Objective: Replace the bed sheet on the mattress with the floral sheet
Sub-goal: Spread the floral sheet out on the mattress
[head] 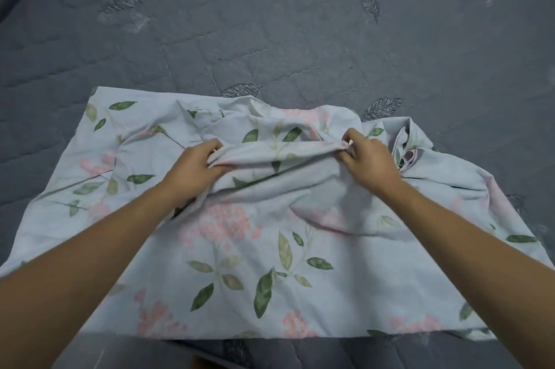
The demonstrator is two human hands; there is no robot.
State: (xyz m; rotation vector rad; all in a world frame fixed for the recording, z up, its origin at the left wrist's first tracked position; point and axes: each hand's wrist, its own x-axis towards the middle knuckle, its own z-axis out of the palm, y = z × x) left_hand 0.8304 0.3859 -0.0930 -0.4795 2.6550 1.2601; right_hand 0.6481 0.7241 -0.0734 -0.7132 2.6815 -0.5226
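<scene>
Two hands were in view, both on one floral sheet [240, 248]. Left hand [192, 169] gripped a raised fold of the sheet, fingers curled over its edge, thumb under. Right hand [368, 160] pinched the same fold at its other end, fingertips bunching the cloth. The fold ran taut between the two hands, lifted off the layers below. Two bare forearms reached in from the lower corners.

The sheet lay partly folded, in several layers, on the near part of the mattress [270, 23], with a crumpled bunch just right of the right hand. One mattress: grey, quilted, with embroidered leaf motifs; at least five leaves were countable, two touching the sheet's far edge.
</scene>
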